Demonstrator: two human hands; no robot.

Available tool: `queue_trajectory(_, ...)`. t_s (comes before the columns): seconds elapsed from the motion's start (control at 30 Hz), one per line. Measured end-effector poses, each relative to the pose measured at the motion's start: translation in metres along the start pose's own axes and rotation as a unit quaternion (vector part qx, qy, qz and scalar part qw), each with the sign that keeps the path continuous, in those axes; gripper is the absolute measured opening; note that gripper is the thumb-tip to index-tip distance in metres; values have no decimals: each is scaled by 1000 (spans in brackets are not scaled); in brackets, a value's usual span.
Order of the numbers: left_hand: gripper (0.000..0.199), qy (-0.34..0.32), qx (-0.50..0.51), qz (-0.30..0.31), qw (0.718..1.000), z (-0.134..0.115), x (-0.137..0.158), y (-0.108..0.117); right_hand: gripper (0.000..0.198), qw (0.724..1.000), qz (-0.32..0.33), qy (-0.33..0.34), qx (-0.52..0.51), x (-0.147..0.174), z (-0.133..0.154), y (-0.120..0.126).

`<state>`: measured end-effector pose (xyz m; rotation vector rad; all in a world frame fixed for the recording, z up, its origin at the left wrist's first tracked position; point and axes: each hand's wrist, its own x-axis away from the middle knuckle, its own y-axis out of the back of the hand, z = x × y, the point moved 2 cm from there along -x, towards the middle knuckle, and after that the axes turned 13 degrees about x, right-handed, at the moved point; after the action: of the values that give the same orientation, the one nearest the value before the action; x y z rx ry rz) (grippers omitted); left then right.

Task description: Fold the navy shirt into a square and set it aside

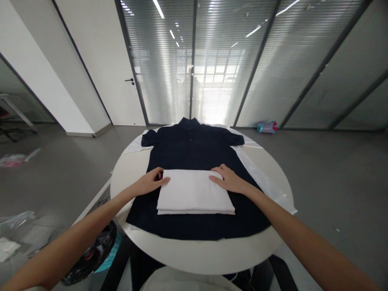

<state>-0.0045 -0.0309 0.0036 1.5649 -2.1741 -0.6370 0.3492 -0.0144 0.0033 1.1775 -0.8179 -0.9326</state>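
A folded white cloth (pixel 195 194), perhaps a garment, lies on the lower half of a dark navy polo shirt (pixel 188 149). The shirt is spread flat with its collar away from me and short sleeves out to the sides. My left hand (pixel 153 180) grips the cloth's far left corner, thumb on top and fingers curled at the edge. At the far right corner, my right hand (pixel 228 178) has its thumb on top and fingers over the far edge. Beneath the shirt, white material (pixel 257 178) shows along the right side.
A round white table (pixel 194 256) carries the shirt. Below left stands a blue basket (pixel 110 252) with a black bag liner (pixel 91 258). Clear plastic (pixel 18 220) lies on the floor at left. A blue and red item (pixel 266 127) rests by the glass wall.
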Motion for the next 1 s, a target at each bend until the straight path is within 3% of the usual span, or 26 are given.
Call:
queue_trajectory(0.5,54,-29,-64,-23,997,16,3,7,50,1000,9,-4,-9,-17,20,-10)
queue_trajectory(0.67,51,-66,-109,-106,986,23,10,-4,45,1000,-2,-1,-24,-15,17,-8)
queue_trajectory(0.73,53,-52,-87,-112,988,22,9,-4,44,999,12,14,-40,-16,15,-1)
queue_trajectory(0.87,58,17,95,-23,995,11,9,5,47,993,72,70,-56,-30,19,22)
queue_trajectory(1.0,77,60,262,92,959,-3,17,11,50,978,147,139,-46,-55,43,43)
